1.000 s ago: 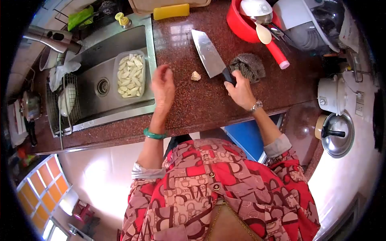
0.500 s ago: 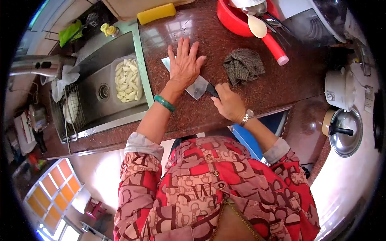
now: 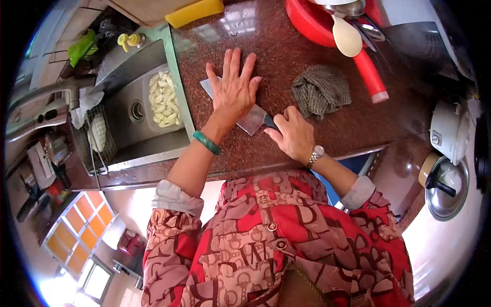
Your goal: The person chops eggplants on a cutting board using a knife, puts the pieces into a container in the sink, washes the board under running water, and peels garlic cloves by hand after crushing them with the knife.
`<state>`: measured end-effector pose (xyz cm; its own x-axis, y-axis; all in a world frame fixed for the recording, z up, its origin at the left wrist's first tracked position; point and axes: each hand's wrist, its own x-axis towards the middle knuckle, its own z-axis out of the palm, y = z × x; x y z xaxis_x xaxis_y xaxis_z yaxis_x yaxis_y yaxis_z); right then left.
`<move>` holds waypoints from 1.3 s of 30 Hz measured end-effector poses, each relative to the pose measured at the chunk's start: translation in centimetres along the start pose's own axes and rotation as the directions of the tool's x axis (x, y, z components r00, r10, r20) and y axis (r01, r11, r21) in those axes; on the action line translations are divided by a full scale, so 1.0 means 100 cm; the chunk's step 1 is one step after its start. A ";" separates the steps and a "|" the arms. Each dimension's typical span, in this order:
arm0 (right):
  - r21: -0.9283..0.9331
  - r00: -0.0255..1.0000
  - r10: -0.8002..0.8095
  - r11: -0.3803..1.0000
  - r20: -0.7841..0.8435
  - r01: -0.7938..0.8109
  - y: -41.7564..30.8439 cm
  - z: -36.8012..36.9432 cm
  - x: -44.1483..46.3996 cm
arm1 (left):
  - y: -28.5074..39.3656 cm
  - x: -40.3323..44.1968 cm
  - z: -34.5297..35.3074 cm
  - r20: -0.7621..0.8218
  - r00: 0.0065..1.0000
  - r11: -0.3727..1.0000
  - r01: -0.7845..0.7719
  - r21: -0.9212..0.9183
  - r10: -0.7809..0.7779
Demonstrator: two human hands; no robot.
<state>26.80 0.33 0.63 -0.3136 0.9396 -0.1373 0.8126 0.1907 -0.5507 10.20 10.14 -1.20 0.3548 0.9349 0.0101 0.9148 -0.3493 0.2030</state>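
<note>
A wide-bladed cleaver (image 3: 252, 121) lies flat on the dark red stone counter (image 3: 271, 56). My left hand (image 3: 234, 93) is spread palm down over the blade, covering its middle. My right hand (image 3: 294, 134) grips the black handle, most of which is hidden by the fingers. To the right of the hands sits a crumpled grey-brown cloth (image 3: 321, 91). White cut pieces (image 3: 164, 100) fill part of a clear tub in the sink, left of my left hand. Whether anything lies under the blade I cannot tell.
The steel sink (image 3: 117, 87) is set into the counter at left, with a wire rack (image 3: 99, 133) in it. A yellow block (image 3: 194, 13) lies at the back. At upper right stand a red basin (image 3: 309, 23), a pale spoon (image 3: 347, 36) and a red handle (image 3: 371, 77).
The view has shifted slightly, so the counter items appear a little displaced. Both hands keep about the same hold on the cleaver.
</note>
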 end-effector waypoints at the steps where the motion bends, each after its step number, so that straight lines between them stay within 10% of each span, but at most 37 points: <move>1: 0.014 1.000 0.005 1.000 0.016 -0.005 0.001 0.000 0.000 | 0.001 -0.001 0.001 0.021 1.000 1.000 0.007 0.001 -0.007; 39: -0.293 0.998 -0.018 0.956 0.056 0.034 -0.018 0.000 0.015 | 0.000 0.005 0.005 -0.049 0.997 0.996 -0.049 0.072 0.053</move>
<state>24.90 1.43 1.43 -0.3554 0.9185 -0.1734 0.9098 0.2974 -0.2896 10.48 10.61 -1.67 0.3927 0.9171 0.0686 0.9077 -0.3985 0.1316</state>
